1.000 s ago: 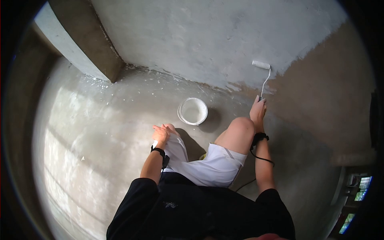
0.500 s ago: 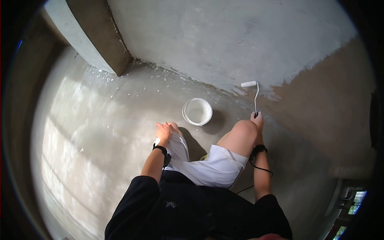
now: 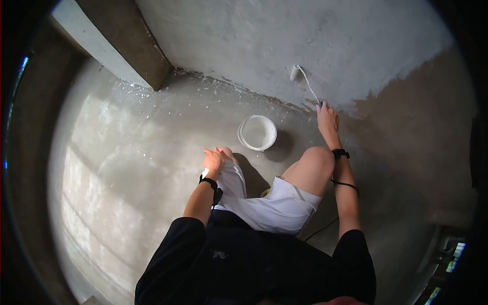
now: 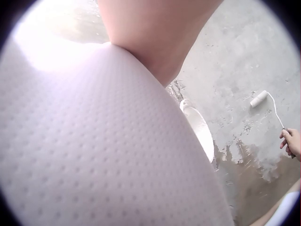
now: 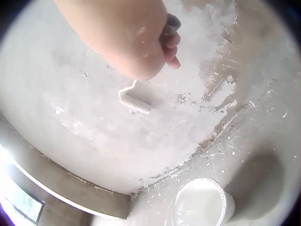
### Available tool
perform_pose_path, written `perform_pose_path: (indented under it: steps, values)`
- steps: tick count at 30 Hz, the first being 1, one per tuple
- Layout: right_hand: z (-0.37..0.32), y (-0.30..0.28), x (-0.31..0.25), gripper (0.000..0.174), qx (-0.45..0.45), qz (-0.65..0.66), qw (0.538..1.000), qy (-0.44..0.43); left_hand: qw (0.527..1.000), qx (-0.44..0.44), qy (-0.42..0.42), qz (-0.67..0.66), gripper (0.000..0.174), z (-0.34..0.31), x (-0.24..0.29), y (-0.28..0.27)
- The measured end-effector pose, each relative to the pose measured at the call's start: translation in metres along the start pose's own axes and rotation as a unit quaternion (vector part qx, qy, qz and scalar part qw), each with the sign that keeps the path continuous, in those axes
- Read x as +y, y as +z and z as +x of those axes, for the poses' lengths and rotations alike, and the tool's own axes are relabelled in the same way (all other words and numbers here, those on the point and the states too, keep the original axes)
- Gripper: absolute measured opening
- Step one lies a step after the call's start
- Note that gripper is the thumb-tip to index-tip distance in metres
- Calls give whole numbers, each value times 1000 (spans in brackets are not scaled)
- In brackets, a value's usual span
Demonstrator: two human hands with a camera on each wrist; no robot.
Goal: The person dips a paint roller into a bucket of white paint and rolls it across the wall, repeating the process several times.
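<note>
My right hand (image 3: 328, 122) grips the dark handle of a paint roller (image 3: 295, 72), whose white head lies against the pale-coated wall (image 3: 356, 40). The right wrist view shows the fingers of this hand (image 5: 136, 40) curled round the handle, with the roller head (image 5: 135, 104) beyond. Resting on the left knee, my left hand (image 3: 214, 160) has its fingers loosely spread and holds nothing. Between the knees and the wall, a white bucket (image 3: 257, 132) with pale paint inside stands on the floor, seen partly behind the leg in the left wrist view (image 4: 200, 132).
A pillar (image 3: 122, 40) juts out at the wall's left end. Darker, brownish wall (image 3: 422, 101) lies to the right of the coated area. White splatters dot the floor (image 3: 168, 122) along the wall's base. A black cable (image 3: 323, 229) runs beside the right thigh.
The right hand first drew the roller down the wall, then moved it back up and leftward; its head is now turned more upright. The left hand stays on the knee.
</note>
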State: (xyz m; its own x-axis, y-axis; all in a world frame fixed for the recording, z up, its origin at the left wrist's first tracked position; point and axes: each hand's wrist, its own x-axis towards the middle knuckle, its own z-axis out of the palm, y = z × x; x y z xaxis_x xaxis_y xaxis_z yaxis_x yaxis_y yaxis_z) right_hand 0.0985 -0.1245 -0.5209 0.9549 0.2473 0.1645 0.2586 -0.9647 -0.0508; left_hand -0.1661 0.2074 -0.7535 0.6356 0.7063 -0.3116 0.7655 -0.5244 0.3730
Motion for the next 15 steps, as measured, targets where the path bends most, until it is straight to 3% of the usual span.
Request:
perform_pose_path:
  steps: [4,8,11,15]
  values:
    - [-29,14,36,37,28,-38,998,47,1000,18,12,-6,62,-2,-2,10]
    - [-75,11,113,37,-19,-58,981,183,1000,2,-2,2,63,8,-4,16]
    - [-97,14,159,37,21,-60,979,196,1000,-8,-17,5,63,2,9,1]
    - [-102,5,165,37,11,-82,975,205,999,-11,-45,5,62,-2,18,-6]
